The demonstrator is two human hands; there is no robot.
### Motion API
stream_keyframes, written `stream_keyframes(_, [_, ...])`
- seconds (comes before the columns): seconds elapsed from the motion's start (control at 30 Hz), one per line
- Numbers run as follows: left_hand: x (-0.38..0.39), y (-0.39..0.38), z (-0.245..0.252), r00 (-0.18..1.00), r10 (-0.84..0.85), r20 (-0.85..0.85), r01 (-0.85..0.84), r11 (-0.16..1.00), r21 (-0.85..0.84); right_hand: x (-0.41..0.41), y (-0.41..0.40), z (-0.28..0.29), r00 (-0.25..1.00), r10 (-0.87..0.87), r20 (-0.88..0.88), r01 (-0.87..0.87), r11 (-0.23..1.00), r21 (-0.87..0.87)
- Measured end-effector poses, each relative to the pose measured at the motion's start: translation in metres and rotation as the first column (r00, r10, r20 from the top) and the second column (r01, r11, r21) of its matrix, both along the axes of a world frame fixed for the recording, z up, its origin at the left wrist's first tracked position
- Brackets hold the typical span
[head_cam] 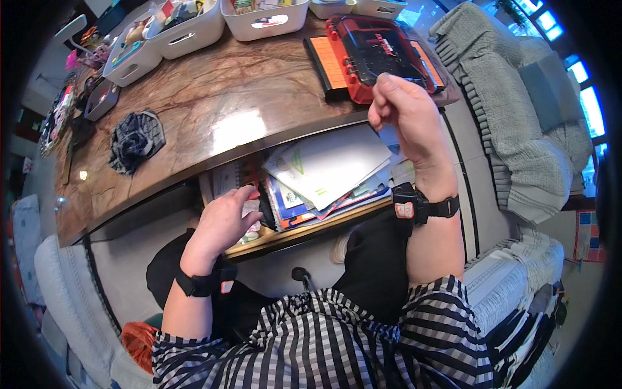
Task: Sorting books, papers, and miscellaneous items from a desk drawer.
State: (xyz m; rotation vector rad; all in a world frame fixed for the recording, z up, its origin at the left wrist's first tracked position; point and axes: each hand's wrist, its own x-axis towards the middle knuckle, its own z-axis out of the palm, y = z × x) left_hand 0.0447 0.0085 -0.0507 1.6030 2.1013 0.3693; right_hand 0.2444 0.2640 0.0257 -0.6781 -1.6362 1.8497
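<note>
An open drawer juts out under the stone-patterned table, filled with papers, folders and notebooks. My left hand hovers at the drawer's left part, thumb and fingers apart, near a small red thing and some packets; I see nothing held in it. My right hand is raised over the table's front edge, fingers curled, just in front of a red and black plastic case. Whether its fingertips pinch anything small cannot be told. The case lies on an orange and black flat box.
A crumpled dark cloth lies on the left of the tabletop. White plastic baskets of small goods line the far edge, with a grey bin at left. A covered sofa stands to the right.
</note>
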Motion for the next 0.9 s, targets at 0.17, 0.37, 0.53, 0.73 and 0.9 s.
stream_keyframes(0.17, [-0.003, 0.002, -0.003, 0.996, 0.025, 0.081, -0.024, 1.000, -0.010, 0.021, -0.002, 0.010, 0.929, 0.208, 0.305, -0.228, 0.973, 0.033])
stream_keyframes(0.37, [-0.007, 0.009, -0.015, 0.988, 0.021, 0.150, -0.005, 0.995, -0.103, 0.025, 0.036, -0.080, 0.100, 0.026, 0.995, -0.866, 0.494, 0.075])
stream_keyframes(0.53, [0.004, 0.026, -0.027, 0.997, -0.004, 0.071, 0.020, 0.972, -0.232, 0.030, 0.085, -0.157, -0.180, 0.089, 0.980, -0.816, 0.543, -0.199])
stream_keyframes(0.73, [0.031, 0.060, -0.109, 0.856, 0.403, 0.325, -0.270, 0.884, -0.382, 0.017, 0.103, -0.213, 0.037, -0.147, 0.988, -0.685, 0.716, 0.132])
stream_keyframes(0.9, [0.050, 0.073, -0.160, -0.002, 0.721, 0.693, -0.590, 0.559, -0.583, 0.002, 0.093, -0.221, 0.164, -0.274, 0.948, -0.643, 0.699, 0.313])
